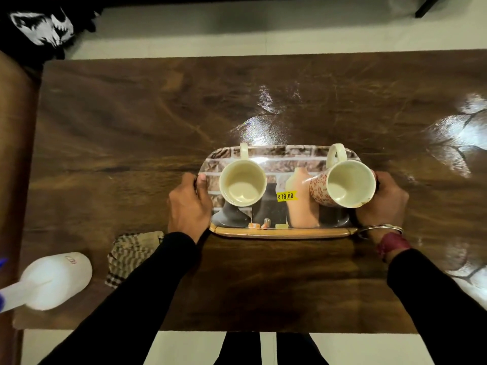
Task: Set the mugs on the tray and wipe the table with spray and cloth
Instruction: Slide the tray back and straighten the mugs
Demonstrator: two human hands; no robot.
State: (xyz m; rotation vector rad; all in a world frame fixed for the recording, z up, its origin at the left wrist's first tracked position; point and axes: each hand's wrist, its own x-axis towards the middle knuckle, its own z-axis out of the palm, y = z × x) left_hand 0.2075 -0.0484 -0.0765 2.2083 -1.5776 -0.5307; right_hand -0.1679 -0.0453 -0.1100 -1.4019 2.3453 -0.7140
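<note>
Both mugs stand on the tray point(284, 232) at the middle of the wooden desk point(131, 114), and you hold the tray by its two short ends. Your left hand point(188, 204) clamps the left end, thumb laid over the rim and fingers curled beneath. Your right hand point(382, 204) wraps the right end, though the right mug point(345, 184) hides its thumb and fingertips, so that grip is judged from the curl of the knuckles. Both forearms reach forward in black sleeves, wrists level with the near rim. The left mug point(242, 183) sits upright with its handle pointing away from you. The right mug, red-patterned on its side, stands close to the tray's right edge, just beside your fingers. Whether the tray rests on the desk or hangs just clear of it cannot be told.

To carry this well, hold both ends at the same height and move slowly, since the right mug has little rim to stop it. The spray bottle point(52, 280) and checked cloth point(131, 252) wait on the desk by your left arm, so wiping looks not yet begun.
</note>
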